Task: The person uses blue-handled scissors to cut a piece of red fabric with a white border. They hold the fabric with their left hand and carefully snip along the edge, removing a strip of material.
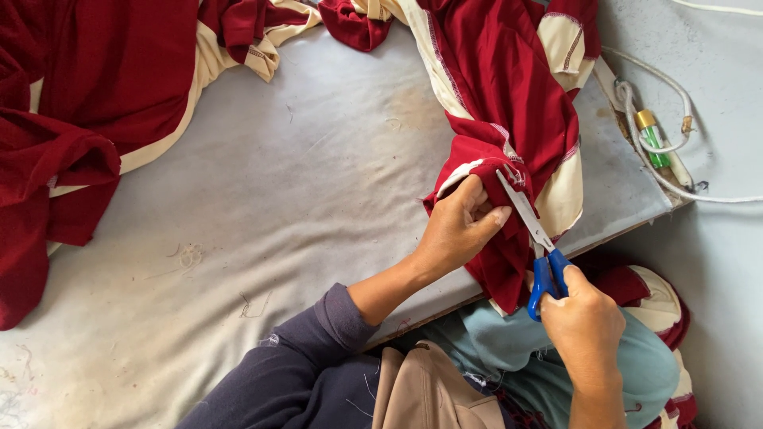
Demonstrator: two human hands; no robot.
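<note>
My left hand (459, 226) pinches a fold of a dark red garment with cream trim (517, 103) near the table's right edge. My right hand (584, 322) holds blue-handled scissors (534, 238) by the handles. The steel blades point up and left, their tips resting at a stitched seam of the garment just above my left thumb. The garment drapes over the table edge toward my lap.
A grey padded table (302, 183) carries a heap of red and cream garments (79, 119) at the left and top. A white cord (668, 171) and a green-and-yellow tube (653, 139) lie at the right edge. More red cloth (652, 298) rests by my knee.
</note>
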